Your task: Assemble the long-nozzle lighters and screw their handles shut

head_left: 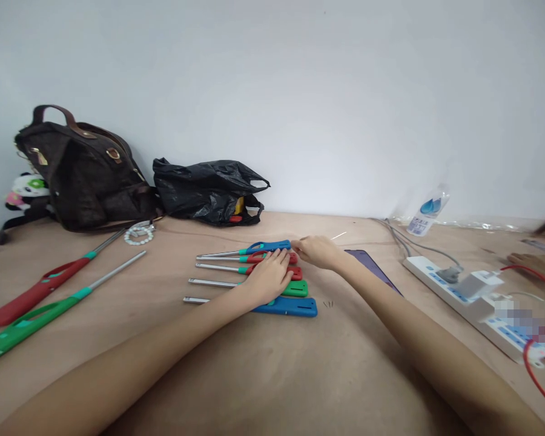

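- Five long-nozzle lighters (297,289) lie side by side under the left hand (267,275), steel tubes running out to its left
- Left hand flat, palm down, fingers loosely spread, clasping nothing
- Right hand (315,251) narrow, fingertips at the handle end of the blue lighter (267,246) just left of it; grip unclear
- Judged light, stiff, smooth plastic, apt to skid; take by the handle, not the tube

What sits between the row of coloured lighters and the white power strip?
In the head view, a dark flat slab, perhaps a phone, lies between the lighters and the power strip.
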`<state>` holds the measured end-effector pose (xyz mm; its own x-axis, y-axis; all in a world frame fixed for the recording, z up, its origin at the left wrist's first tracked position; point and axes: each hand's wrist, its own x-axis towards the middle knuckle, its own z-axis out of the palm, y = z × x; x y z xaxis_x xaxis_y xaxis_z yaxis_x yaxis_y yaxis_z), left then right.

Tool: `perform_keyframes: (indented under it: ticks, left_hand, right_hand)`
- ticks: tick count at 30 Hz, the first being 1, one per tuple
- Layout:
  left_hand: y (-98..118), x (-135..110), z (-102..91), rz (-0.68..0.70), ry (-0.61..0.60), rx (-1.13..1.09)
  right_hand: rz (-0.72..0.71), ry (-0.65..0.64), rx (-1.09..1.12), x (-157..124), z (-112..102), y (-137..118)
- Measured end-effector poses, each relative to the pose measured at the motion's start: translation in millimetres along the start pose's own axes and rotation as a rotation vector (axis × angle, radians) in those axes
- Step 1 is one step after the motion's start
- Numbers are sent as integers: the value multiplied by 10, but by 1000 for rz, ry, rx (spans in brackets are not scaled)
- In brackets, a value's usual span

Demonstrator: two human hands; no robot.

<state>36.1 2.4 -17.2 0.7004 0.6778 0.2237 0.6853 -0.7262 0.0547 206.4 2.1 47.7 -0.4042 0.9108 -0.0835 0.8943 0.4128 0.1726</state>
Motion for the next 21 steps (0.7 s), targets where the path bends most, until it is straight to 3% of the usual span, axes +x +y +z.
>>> perform_keyframes:
  ticks: [4,8,21]
  left_hand:
    - [2,12,-8,6,-22,9]
    - [4,17,-23,16,-28,30]
    - [19,11,-40,12,-24,95]
  right_hand:
    - [-115,-190,94,-303,-65,63]
    - [-286,-416,362,-534,-30,101]
    - [-202,-388,428,-580,46,127]
